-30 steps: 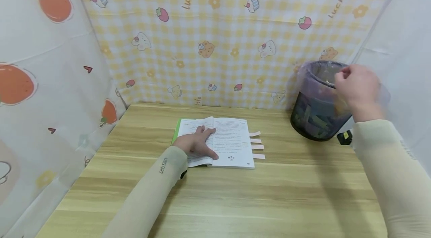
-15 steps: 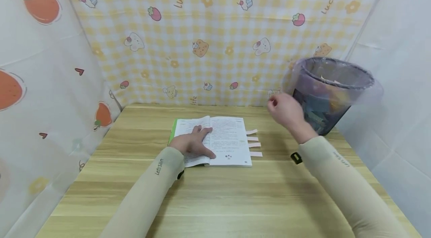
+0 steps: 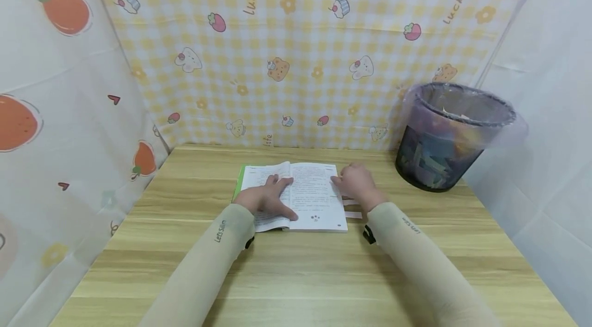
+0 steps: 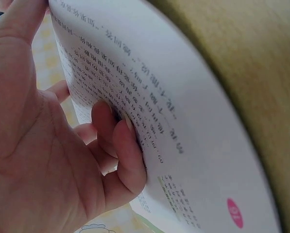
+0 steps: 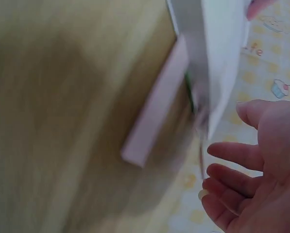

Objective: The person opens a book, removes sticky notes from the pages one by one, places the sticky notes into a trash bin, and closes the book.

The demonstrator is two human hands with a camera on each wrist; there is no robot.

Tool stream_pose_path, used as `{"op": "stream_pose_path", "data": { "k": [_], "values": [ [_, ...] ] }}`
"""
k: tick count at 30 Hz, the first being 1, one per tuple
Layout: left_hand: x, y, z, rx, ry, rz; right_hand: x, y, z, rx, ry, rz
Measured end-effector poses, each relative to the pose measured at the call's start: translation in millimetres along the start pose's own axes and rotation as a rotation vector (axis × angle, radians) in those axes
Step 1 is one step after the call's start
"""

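An open book (image 3: 313, 196) with printed pages and a green cover edge lies on the wooden table. My left hand (image 3: 267, 199) rests on its left page by the fold, thumb and fingers spread. In the left wrist view the fingertips (image 4: 130, 160) press against the page. Pale pink paper strips (image 3: 353, 215) stick out from the book's right edge. There, my right hand (image 3: 357, 184) is over the upper strips, partly hiding them. Seen from the right wrist, thumb and fingers stand apart, with the fingertips close to one strip; another strip (image 5: 157, 102) shows lower down.
At the back right stands a dark waste bin (image 3: 427, 160) with a purple see-through liner (image 3: 455, 122) over its rim and scraps inside. Patterned cloth (image 3: 305, 59) hangs behind the table (image 3: 300, 275), and white cloth closes off both sides.
My right hand has come from over the bin, down and left, to the strips at the book's right edge. The left hand has stayed on the page.
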State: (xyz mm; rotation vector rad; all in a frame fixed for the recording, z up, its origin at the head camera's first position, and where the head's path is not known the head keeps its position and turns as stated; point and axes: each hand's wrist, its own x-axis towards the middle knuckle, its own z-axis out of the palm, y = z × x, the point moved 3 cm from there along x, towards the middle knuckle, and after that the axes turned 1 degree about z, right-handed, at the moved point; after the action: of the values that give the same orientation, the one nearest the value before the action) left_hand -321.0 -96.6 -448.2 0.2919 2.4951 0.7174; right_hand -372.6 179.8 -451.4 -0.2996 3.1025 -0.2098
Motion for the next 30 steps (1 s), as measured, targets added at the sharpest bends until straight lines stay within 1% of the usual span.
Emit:
{"op": "stream_pose_path", "data": {
  "k": [3, 6, 10, 19, 22, 25, 28, 30],
  "values": [
    [1.2, 0.4, 1.0, -0.005, -0.002, 0.002, -1.8, -5.3, 3.1, 0.009, -0.036, 0.023],
    [2.3, -0.2, 1.7, -0.003, -0.001, 0.002, -4.6, -10.2, 2.1, 0.011, -0.046, 0.023],
    [3.0, -2.0, 1.9, 0.001, 0.004, -0.001, -6.0, -15.3, 0.9, -0.008, -0.031, 0.014],
    [4.2, -5.7, 3.2, -0.008, 0.01, -0.002, -7.2, -25.5, 2.3, -0.073, -0.018, 0.031],
    [3.4, -5.7, 3.7, -0.008, 0.01, 0.001, -9.2, -29.2, -0.5, -0.076, -0.006, 0.026],
    [2.6, -5.3, 3.8, -0.006, 0.008, -0.001, -10.8, -31.8, -7.3, -0.068, 0.03, 0.005],
    [1.9, -4.1, 2.6, -0.007, 0.005, -0.003, -11.3, -32.8, -17.5, -0.006, 0.087, -0.019],
    [2.0, -4.1, 1.9, -0.004, 0.004, -0.004, -10.5, -32.5, -24.8, 0.097, 0.106, -0.015]
  ]
}}
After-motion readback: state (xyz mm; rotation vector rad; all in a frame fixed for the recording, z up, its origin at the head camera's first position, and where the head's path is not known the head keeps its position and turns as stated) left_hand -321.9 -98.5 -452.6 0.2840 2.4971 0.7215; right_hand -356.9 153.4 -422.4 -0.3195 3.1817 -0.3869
